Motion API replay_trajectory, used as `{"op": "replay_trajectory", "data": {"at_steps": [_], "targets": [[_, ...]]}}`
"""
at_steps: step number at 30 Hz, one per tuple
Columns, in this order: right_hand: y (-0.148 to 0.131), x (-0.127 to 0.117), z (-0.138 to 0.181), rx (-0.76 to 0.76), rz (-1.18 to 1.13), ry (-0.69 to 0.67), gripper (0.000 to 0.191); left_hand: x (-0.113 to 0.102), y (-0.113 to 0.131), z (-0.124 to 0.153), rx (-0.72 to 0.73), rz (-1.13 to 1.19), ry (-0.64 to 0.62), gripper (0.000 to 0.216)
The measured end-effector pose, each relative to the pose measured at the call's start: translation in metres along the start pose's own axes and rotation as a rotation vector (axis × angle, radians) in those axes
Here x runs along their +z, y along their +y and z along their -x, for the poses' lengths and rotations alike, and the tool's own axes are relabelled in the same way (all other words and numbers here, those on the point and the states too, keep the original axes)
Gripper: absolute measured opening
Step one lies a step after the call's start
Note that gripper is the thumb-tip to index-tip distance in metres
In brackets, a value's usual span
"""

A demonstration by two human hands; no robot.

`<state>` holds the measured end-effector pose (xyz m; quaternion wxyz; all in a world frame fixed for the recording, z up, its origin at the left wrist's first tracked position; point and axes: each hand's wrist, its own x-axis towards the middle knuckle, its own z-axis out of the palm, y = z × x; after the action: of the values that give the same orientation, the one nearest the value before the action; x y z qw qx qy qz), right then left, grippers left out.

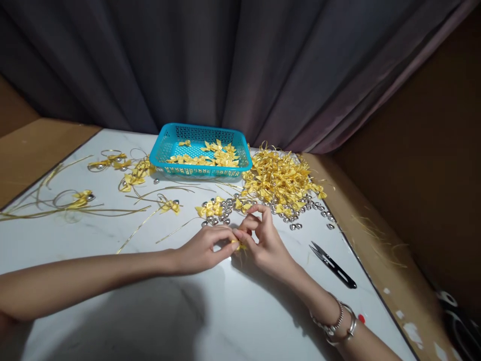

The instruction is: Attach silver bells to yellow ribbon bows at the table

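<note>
My left hand [203, 246] and my right hand [263, 240] meet over the white table [158, 311], fingertips pinched together on one small yellow ribbon bow [239, 245]. Just beyond them lie several silver beads [221, 214] mixed with a few yellow bows [210, 206]. A big heap of yellow bows with gold cord [280, 178] sits behind my right hand. A blue plastic basket [165, 145] holding more yellow bows stands at the back.
Black thread snips [332, 264] lie right of my right hand near the table edge. Finished bows on gold cord loops [80, 198] and loose gold cords [139, 225] lie scattered on the left. A dark curtain [240, 60] hangs behind the table.
</note>
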<state>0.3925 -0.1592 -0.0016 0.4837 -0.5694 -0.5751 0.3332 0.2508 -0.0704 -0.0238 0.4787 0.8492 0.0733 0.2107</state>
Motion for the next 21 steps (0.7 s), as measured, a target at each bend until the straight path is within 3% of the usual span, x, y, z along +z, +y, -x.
{"op": "replay_trajectory", "data": {"at_steps": [6, 21], "targets": [[0.000, -0.005, -0.012, 0.001, -0.098, 0.232, 0.027, 0.001, 0.000, 0.002, -0.098, 0.015, -0.065, 0.021], [-0.024, -0.060, -0.031, -0.108, -0.092, 0.494, 0.039, 0.005, -0.002, 0.005, 0.024, 0.006, -0.170, 0.020]]}}
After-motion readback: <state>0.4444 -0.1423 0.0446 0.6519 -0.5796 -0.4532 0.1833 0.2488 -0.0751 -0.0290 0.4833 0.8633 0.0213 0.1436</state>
